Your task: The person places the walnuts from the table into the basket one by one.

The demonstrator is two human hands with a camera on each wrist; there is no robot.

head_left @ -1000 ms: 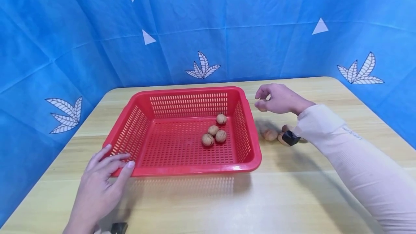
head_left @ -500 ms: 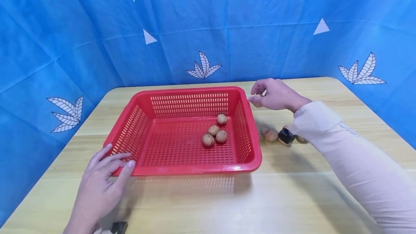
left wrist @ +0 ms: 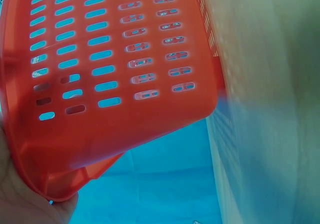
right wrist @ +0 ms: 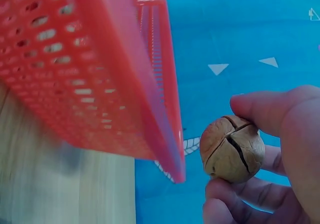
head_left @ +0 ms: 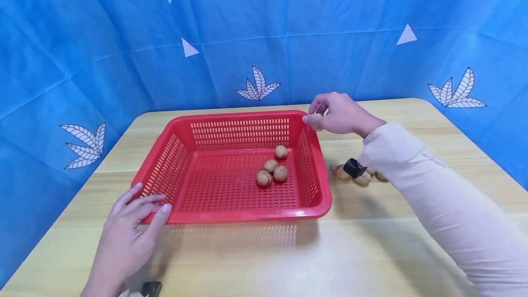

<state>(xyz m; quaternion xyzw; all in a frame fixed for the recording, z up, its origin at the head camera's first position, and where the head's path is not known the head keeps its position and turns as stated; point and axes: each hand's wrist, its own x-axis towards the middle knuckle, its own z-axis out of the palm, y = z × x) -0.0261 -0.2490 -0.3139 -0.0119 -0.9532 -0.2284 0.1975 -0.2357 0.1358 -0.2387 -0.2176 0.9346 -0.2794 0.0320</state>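
A red plastic basket point(head_left: 243, 217) with slotted walls stands on the table. Several walnuts point(head_left: 264, 178) lie on its floor toward the right side. My left hand point(head_left: 125, 237) holds the basket's near left corner, fingers over the rim and thumb at the front edge. In the left wrist view part of that hand point(left wrist: 30, 201) shows around the corner. My right hand point(head_left: 340, 113) is at the basket's far right corner, pinching a walnut point(right wrist: 232, 149) between thumb and fingers. Dark cracks run across this walnut's shell in the right wrist view.
More walnuts point(head_left: 362, 178) lie on the wooden table point(head_left: 247, 265) right of the basket, partly hidden by the right wrist's black camera point(head_left: 354, 167) and sleeve. A blue cloth point(head_left: 222, 22) with white leaf and triangle prints hangs behind the table and at its sides.
My right hand has moved left and slightly away with the walnut, from beside the basket to its far right rim. The left hand and the basket stay put.
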